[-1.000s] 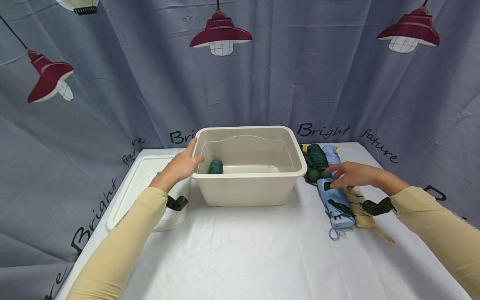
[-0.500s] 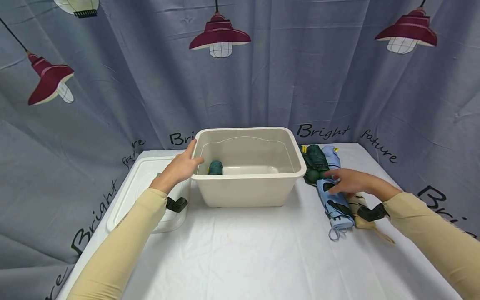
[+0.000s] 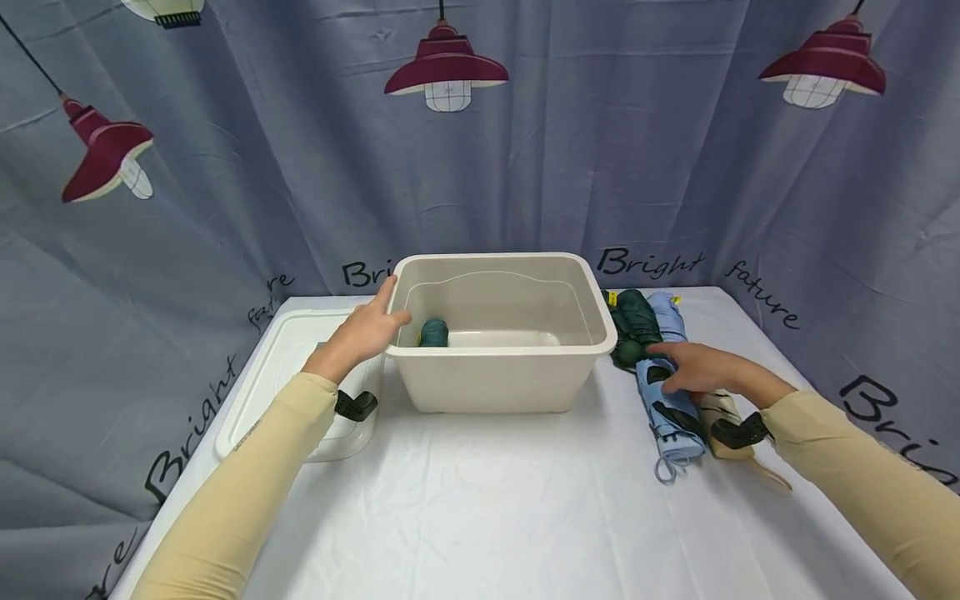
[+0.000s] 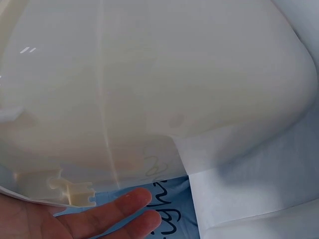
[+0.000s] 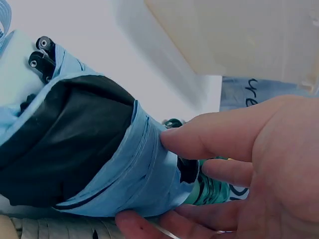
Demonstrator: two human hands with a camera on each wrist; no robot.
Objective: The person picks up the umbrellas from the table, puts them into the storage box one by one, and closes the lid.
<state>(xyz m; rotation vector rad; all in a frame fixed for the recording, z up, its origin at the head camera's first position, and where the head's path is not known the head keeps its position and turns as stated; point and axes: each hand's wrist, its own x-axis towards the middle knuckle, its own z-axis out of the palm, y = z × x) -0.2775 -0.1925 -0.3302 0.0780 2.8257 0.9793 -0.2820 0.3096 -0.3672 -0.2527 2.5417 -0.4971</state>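
My left hand [image 3: 362, 335] holds the left rim of a cream plastic storage bin [image 3: 491, 382], thumb over the rim and fingers along the outside. In the left wrist view two fingertips [image 4: 139, 198] show below the bin's rim. My right hand [image 3: 701, 368] is around a folded light blue umbrella [image 3: 677, 419], thumb on one side and fingers on the other. The right wrist view shows the umbrella's black inner cloth [image 5: 70, 134] and rib ends [image 5: 42, 62]. A folded beige umbrella [image 3: 722, 408] lies alongside, partly behind the hand.
Inside the bin lies a dark green rolled bundle [image 3: 433, 333]. Dark green folded umbrellas [image 3: 636, 321] and another blue one [image 3: 666, 312] lie right of the bin. A white lid [image 3: 300, 350] lies flat on the left of the white-covered table [image 3: 495, 500]. A grey-blue curtain [image 3: 600, 150] hangs behind.
My right hand has come down and slightly left onto the near blue umbrella, its thumb and fingers now around it. The left hand stays at the bin's rim.
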